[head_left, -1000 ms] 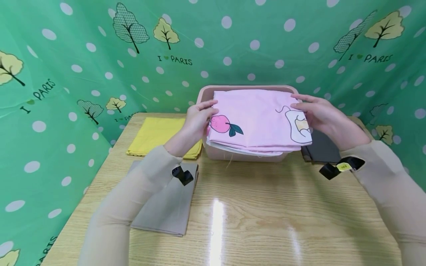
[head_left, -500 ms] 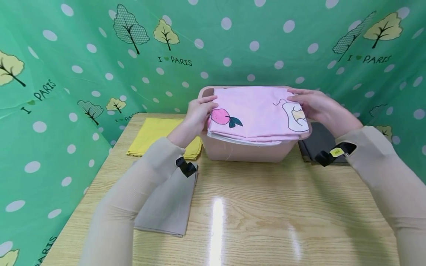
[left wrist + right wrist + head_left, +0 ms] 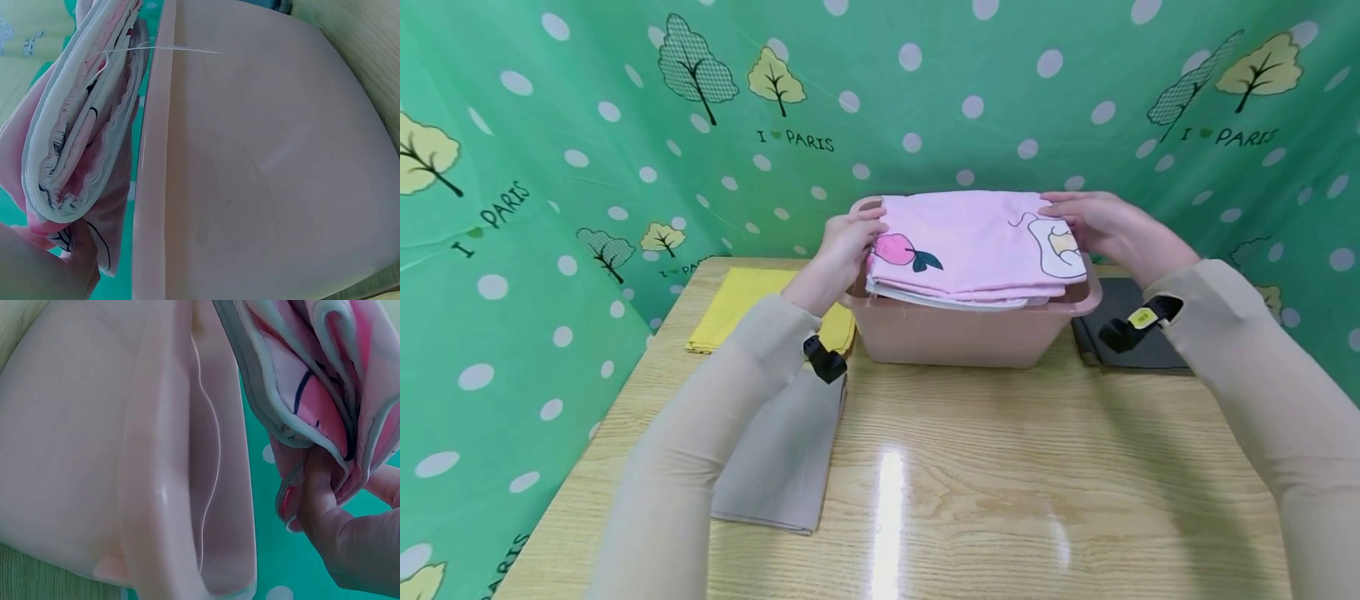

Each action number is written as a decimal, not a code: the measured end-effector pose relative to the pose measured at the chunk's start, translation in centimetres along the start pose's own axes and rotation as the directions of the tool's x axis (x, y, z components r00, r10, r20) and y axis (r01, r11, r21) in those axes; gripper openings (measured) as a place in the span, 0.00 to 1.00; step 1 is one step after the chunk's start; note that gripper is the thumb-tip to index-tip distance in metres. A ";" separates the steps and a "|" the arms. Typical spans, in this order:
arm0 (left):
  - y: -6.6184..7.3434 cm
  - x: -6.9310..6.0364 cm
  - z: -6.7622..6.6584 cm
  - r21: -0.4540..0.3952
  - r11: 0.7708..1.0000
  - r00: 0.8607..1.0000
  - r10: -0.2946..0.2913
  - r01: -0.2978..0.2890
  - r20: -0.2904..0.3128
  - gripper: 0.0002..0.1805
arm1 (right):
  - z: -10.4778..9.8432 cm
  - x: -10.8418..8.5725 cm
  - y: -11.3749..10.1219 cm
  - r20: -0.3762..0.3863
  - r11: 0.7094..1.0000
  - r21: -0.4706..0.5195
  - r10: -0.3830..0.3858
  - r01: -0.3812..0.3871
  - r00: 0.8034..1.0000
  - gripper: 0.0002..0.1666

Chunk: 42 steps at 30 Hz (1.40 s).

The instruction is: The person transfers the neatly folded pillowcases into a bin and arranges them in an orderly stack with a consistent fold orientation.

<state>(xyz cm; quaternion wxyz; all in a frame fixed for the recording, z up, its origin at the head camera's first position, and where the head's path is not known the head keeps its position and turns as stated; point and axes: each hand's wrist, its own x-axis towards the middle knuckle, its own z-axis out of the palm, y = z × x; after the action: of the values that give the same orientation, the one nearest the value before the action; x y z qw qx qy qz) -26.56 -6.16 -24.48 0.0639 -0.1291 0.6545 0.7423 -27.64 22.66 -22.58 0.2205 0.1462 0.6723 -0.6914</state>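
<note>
A folded pink cloth (image 3: 970,242) with a fruit print is held level at the mouth of a pink bin (image 3: 955,337). My left hand (image 3: 844,250) grips its left side and my right hand (image 3: 1108,225) its right side, fingers on top. In the left wrist view the folded layers (image 3: 81,137) stand beside the bin's rim (image 3: 153,162), the left hand (image 3: 56,262) under their edge. In the right wrist view the right hand (image 3: 344,531) pinches the layers (image 3: 312,394), which are apart from the bin wall (image 3: 156,456).
Left of the bin lies a folded yellow cloth (image 3: 745,304), with a folded grey cloth (image 3: 782,458) nearer the front, partly behind the left sleeve. A dark folded cloth (image 3: 1127,321) lies to the right. Behind the table (image 3: 970,467) hangs a green dotted curtain (image 3: 940,92).
Both hands have carried the pink cloth slightly back and up in the head view, so more of the bin's front wall and front rim shows.
</note>
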 end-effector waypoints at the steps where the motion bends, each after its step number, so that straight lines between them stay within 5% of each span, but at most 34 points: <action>1: 0.1 0.1 0.0 0.002 1.000 1.000 0.000 0.000 -0.001 0.19 | 0.0 0.1 -0.1 0.004 1.000 0.007 0.006 -0.006 1.000 0.44; 26: -0.4 2.6 0.0 0.065 0.994 0.995 -0.082 0.086 -0.060 0.21 | 0.5 1.9 -0.5 -0.025 1.000 -0.014 0.023 -0.023 0.999 0.41; 42: -1.0 2.9 0.2 0.154 0.984 0.995 -0.079 0.087 -0.057 0.24 | 0.7 2.1 -0.2 -0.020 0.995 -0.096 0.030 -0.032 0.999 0.37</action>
<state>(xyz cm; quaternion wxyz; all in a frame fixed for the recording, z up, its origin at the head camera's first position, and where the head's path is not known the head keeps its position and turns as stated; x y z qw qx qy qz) -29.06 -6.05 -26.20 0.0879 -0.1697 0.7061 0.6818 -29.52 21.76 -23.39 0.2318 0.1521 0.7045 -0.6533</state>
